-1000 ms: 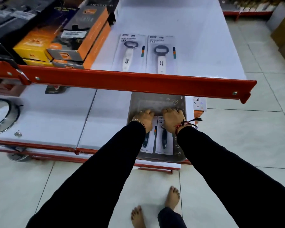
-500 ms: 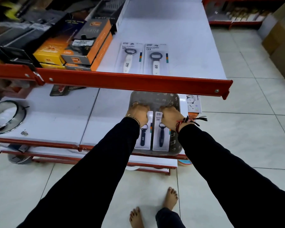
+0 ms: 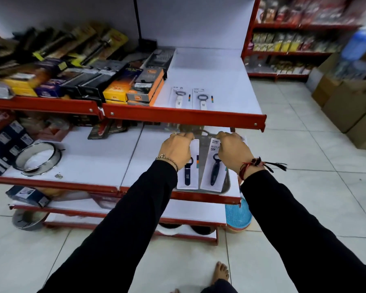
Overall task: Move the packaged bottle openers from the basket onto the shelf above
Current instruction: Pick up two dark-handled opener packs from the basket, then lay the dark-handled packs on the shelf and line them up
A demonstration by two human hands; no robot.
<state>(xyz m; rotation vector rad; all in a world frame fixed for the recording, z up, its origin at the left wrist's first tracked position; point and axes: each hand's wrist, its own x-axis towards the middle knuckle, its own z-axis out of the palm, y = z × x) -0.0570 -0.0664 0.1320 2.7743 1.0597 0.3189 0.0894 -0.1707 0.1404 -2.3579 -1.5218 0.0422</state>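
Note:
My left hand (image 3: 177,148) grips the top of a carded bottle opener with a dark blue handle (image 3: 188,174). My right hand (image 3: 232,150) grips the top of a second dark-handled opener pack (image 3: 215,172). Both packs hang just above the grey basket (image 3: 205,142) on the lower shelf, under the red lip of the upper shelf (image 3: 184,118). Two white-handled opener packs (image 3: 180,98) (image 3: 202,99) lie side by side on that upper shelf, near its front edge.
Orange and dark boxes (image 3: 135,87) fill the upper shelf left of the openers; its right part is bare white. A metal ring pan (image 3: 38,158) sits on the lower shelf at left. Cardboard boxes (image 3: 347,102) stand on the tiled floor at right.
Both hands have lifted the two dark-handled packs up out of the basket and slightly apart. The head has tilted up, bringing more of the upper shelf and back wall into view.

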